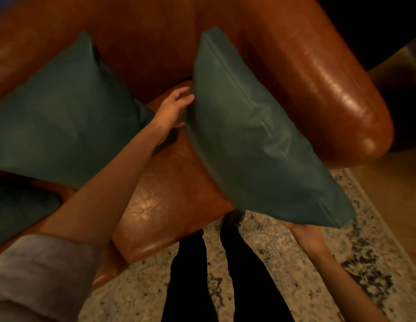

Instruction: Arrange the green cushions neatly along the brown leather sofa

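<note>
A green cushion (pixel 255 133) is held up on edge over the right end of the brown leather sofa (pixel 169 177), close to the armrest (pixel 337 89). My left hand (pixel 173 110) grips its near left edge, fingers curled around the seam. My right hand (pixel 304 231) holds the cushion's lower right corner from beneath, mostly hidden by the cushion. A second green cushion (pixel 63 112) leans against the sofa back to the left. Part of a third dark green cushion (pixel 18 210) lies at the lower left.
A patterned beige and black rug (pixel 283 263) covers the floor in front of the sofa, with wooden floor (pixel 388 182) beyond it on the right. My legs in black trousers (pixel 202 275) stand against the seat's front edge.
</note>
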